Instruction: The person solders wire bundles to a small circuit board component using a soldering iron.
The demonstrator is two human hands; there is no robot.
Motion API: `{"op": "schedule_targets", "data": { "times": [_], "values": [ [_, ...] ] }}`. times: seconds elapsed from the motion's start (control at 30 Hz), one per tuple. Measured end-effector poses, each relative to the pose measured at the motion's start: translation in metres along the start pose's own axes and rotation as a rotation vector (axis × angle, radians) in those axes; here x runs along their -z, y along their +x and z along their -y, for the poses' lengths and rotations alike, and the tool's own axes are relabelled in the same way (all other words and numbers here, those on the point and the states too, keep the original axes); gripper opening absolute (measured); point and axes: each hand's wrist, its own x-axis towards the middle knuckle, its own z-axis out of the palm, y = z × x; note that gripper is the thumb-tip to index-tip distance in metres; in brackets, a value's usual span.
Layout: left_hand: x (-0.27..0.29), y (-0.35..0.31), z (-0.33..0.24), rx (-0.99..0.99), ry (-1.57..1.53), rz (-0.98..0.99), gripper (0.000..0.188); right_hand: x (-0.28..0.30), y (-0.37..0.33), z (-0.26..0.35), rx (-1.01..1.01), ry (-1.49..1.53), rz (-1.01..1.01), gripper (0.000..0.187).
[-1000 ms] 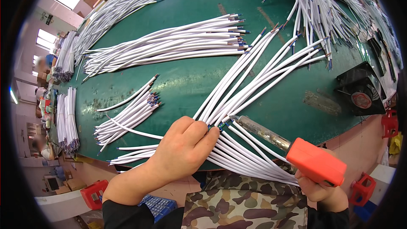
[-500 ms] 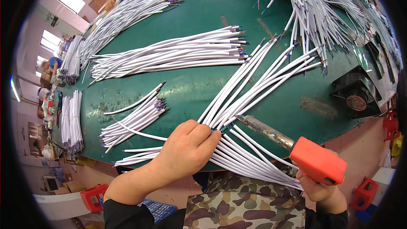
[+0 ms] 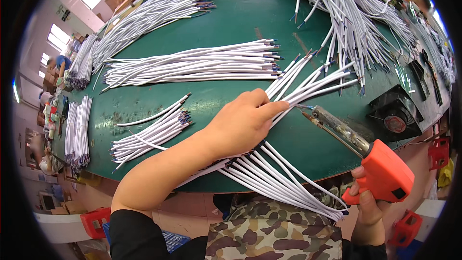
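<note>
My left hand (image 3: 245, 120) reaches over a row of white cables (image 3: 315, 86) on the green table. Its fingers are closed, and thin wire ends show just past the fingertips; the rest of what it pinches is mostly hidden by the hand. Close to those fingertips is the tip of a red soldering gun (image 3: 387, 171) with a stained metal barrel. Its handle is gripped by my right hand (image 3: 368, 204). Below my left wrist, another fan of white cables (image 3: 284, 183) runs to the table's near edge, its blue-wired ends partly covered.
A small bundle of cut cables (image 3: 151, 137) lies left, and a longer row (image 3: 192, 65) behind it. Large cable heaps (image 3: 356, 29) cover the far right and far left. A black fan (image 3: 394, 113) stands at the right edge. A red stool (image 3: 406, 228) is on the floor.
My left hand has moved away from me and to the right, across the cables. The soldering gun has shifted right and up, its tip following the left fingertips. The cables at left have been drawn in.
</note>
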Motion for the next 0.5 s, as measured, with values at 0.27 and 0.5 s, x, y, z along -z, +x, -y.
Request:
{"op": "schedule_targets", "data": {
  "times": [0.27, 0.5],
  "values": [
    [0.003, -0.011, 0.015, -0.126, -0.023, -0.013, 0.033, 0.001, -0.001, -0.001, -0.044, 0.019, -0.006, 0.043],
    [0.003, -0.012, 0.003, -0.038, 0.178, 0.032, 0.052, 0.002, -0.01, -0.015, -0.048, 0.053, -0.04, 0.051]
  ]
}}
